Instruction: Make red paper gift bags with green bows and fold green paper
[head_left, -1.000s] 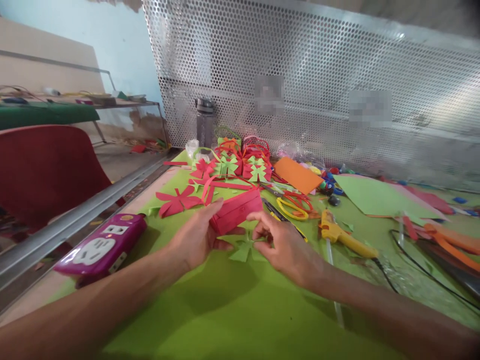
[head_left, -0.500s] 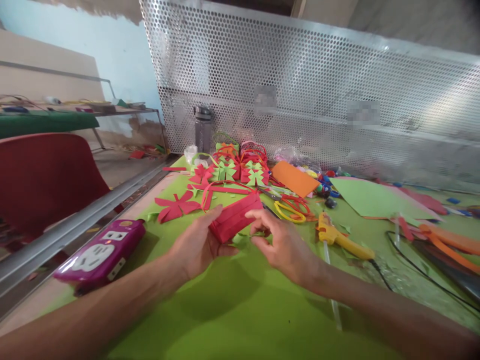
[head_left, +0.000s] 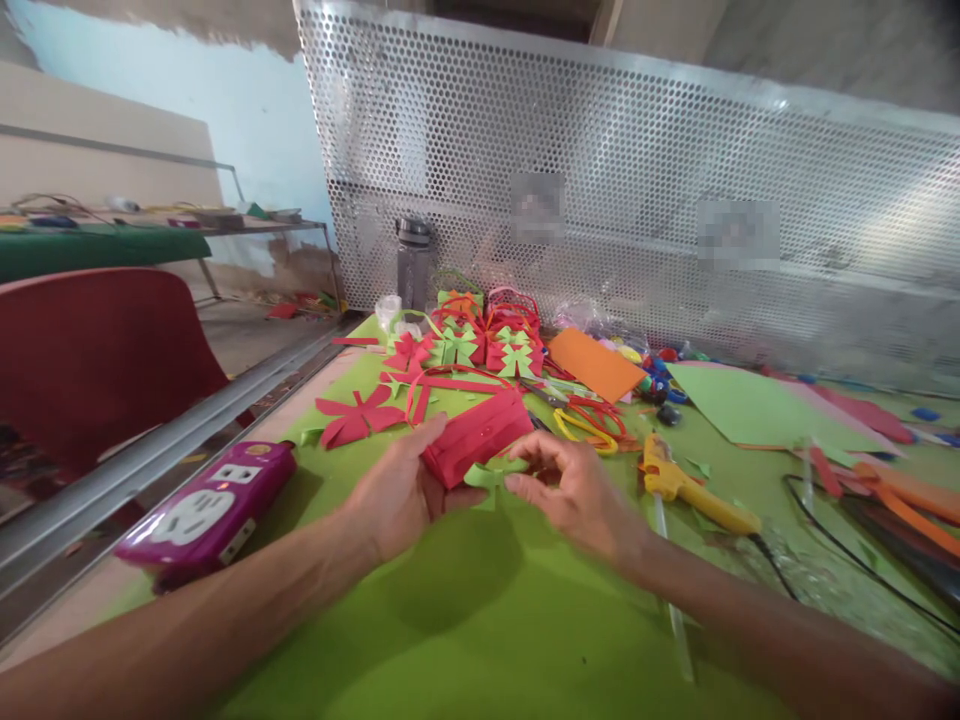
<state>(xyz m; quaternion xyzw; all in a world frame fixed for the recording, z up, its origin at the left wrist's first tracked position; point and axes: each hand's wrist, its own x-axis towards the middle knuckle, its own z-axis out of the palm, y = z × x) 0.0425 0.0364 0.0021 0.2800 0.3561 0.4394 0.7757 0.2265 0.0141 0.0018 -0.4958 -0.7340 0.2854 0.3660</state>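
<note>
My left hand (head_left: 405, 487) is closed around the lower left end of a small red paper bag (head_left: 480, 432), which is tilted above the green tabletop. A red handle strip (head_left: 457, 372) arches behind it. Between the thumb and fingers of my right hand (head_left: 574, 490) is a light green paper bow (head_left: 491, 478), held just in front of the bag's lower edge; whether the two touch I cannot tell. A red paper flower-like cutout (head_left: 360, 416) lies to the left of the bag.
Finished-looking red bags with green bows (head_left: 516, 352) stand at the back. A yellow glue gun (head_left: 694, 490), yellow-handled scissors (head_left: 585, 432) and an orange sheet (head_left: 596, 362) lie right. A purple power strip (head_left: 210, 510) sits left, a bottle (head_left: 412, 265) behind.
My right hand has picked up the green bow and lifted it in front of the red bag. My left hand keeps its hold on the bag. The view has shifted slightly.
</note>
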